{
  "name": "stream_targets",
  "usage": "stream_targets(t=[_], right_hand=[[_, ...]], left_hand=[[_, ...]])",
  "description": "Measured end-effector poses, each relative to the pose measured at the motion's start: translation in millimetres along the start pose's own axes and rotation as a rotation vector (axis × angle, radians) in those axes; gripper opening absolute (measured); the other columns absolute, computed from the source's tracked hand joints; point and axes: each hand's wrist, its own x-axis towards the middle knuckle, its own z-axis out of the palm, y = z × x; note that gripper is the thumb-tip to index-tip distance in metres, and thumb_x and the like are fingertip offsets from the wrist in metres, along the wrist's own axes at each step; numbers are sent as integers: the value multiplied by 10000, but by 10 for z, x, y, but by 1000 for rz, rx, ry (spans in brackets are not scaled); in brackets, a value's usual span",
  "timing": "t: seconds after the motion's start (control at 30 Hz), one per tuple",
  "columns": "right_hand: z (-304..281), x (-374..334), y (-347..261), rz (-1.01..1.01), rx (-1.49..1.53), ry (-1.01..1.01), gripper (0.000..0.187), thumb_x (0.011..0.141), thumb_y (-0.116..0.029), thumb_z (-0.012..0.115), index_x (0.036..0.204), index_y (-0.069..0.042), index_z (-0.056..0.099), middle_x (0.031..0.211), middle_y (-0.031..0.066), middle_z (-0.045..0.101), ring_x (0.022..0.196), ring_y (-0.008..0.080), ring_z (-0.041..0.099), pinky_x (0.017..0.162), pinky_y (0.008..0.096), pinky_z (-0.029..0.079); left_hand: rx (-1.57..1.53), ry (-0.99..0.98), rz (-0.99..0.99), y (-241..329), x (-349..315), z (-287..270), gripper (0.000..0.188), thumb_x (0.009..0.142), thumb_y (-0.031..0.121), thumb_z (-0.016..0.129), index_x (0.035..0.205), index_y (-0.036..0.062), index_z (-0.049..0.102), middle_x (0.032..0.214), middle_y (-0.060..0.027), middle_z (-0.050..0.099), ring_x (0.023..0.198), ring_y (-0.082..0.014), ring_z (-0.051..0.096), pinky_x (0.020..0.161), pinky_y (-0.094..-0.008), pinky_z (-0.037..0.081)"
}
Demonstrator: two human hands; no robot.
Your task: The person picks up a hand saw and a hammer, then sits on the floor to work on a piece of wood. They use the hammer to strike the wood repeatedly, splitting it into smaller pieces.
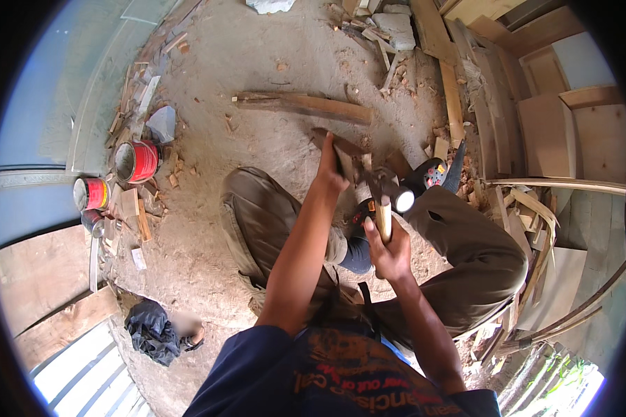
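I sit on a dirt floor with my knees bent to both sides. My right hand (392,251) is wrapped round the pale wooden handle of a hammer (383,217). The hammer's dark metal head, with a bright round face, is up by the end of a short brown wooden board (349,157). My left hand (331,167) grips that board along its left side, its fingers pointing away from me. The board lies above my shoes, between my legs. Whether the hammer head touches the wood, I cannot tell.
A long split timber (306,105) lies on the floor ahead. Red tins (146,161) stand at the left among wood scraps. A black plastic bag (150,331) lies at the lower left. Boards and wooden frames (549,132) lean at the right. Stone lumps (396,31) sit far off.
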Motion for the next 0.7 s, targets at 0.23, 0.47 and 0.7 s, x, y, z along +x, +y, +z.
stream_targets(t=[0.23, 0.47, 0.7], right_hand=[[-602, -566, -431, -116, 363, -154, 385, 1028, -368, 543, 825, -50, 464, 554, -4, 429, 416, 67, 407, 374, 229, 355], [-787, -549, -491, 104, 437, 18, 547, 1053, -539, 341, 911, -36, 504, 552, 5, 435, 400, 96, 410, 367, 260, 360], [-556, -943, -64, 237, 483, -13, 384, 1056, -367, 400, 1124, -5, 512, 652, 23, 455, 469, 113, 448, 390, 285, 392]], left_hand=[[335, 134, -81, -296, -871, -270, 474, 989, 346, 603, 1307, 5, 520, 1236, -153, 619, 1069, -253, 652, 853, -417, 580], [102, -72, 14, -234, -549, -240, 373, 993, 290, 604, 1173, -34, 560, 1097, -155, 665, 1000, -279, 689, 815, -404, 613], [-205, -74, 74, -371, -944, 2, 335, 985, 346, 619, 1183, 78, 585, 1098, -108, 675, 1021, -254, 685, 888, -469, 582]])
